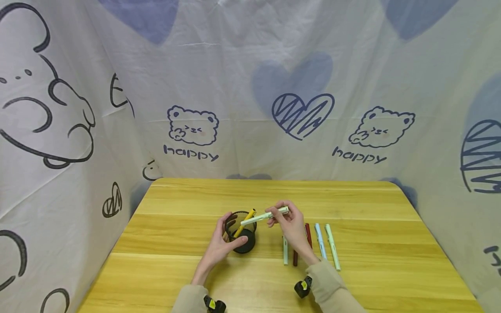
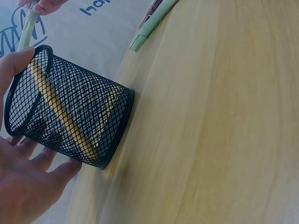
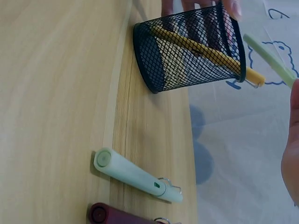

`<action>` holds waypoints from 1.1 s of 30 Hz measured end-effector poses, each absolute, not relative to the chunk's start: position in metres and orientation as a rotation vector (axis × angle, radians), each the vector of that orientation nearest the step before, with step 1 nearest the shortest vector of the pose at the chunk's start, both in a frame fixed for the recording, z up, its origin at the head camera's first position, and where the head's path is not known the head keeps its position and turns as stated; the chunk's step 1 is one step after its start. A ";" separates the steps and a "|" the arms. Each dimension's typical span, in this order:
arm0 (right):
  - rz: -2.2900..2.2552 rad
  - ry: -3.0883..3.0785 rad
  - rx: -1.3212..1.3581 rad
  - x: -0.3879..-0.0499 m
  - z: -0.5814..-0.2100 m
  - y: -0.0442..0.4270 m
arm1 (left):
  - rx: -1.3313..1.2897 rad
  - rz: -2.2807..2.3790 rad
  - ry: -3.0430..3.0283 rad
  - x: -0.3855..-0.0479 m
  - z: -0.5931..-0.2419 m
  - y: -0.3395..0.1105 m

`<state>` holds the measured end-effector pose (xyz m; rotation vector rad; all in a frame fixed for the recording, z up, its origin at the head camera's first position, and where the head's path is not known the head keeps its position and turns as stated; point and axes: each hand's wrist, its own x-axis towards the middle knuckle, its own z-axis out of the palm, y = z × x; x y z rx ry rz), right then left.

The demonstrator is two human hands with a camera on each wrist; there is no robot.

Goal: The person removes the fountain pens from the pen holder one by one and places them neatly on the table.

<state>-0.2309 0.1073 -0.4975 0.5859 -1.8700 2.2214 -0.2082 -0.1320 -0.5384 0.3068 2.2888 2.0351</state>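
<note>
A black mesh pen cup [image 1: 243, 243] [image 2: 79, 107] [image 3: 191, 51] stands on the table, a yellow pen [image 1: 249, 214] [image 2: 58, 109] [image 3: 205, 51] leaning inside it. My left hand [image 1: 221, 245] [image 2: 28, 179] curls round the cup's side, thumb and fingers on the mesh. Above and right of the cup, my right hand [image 1: 291, 224] [image 3: 292, 144] pinches a light green pen [image 1: 260, 218] [image 2: 28, 28] [image 3: 268, 58], held slanted with one end near the cup's rim. In the right wrist view only part of that hand shows.
On the table [image 1: 156, 261], right of the cup, lie a pale green pen [image 1: 285, 251] [image 3: 135, 175], dark red pens [image 1: 308, 234] [image 3: 121, 217], a light blue pen [image 1: 320, 241] and another green pen [image 1: 333, 247]. A printed cloth [image 1: 242, 143] hangs behind.
</note>
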 end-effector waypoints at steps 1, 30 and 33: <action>2.255 -1.856 0.579 -0.230 -0.497 0.109 | 0.308 2.035 2.288 -0.208 -0.538 -0.132; 2.609 -1.383 0.436 -0.215 -0.511 0.164 | 0.301 2.019 2.297 -0.208 -0.538 -0.133; 2.538 -1.429 0.366 -0.214 -0.513 0.170 | 0.305 2.020 2.291 -0.208 -0.538 -0.133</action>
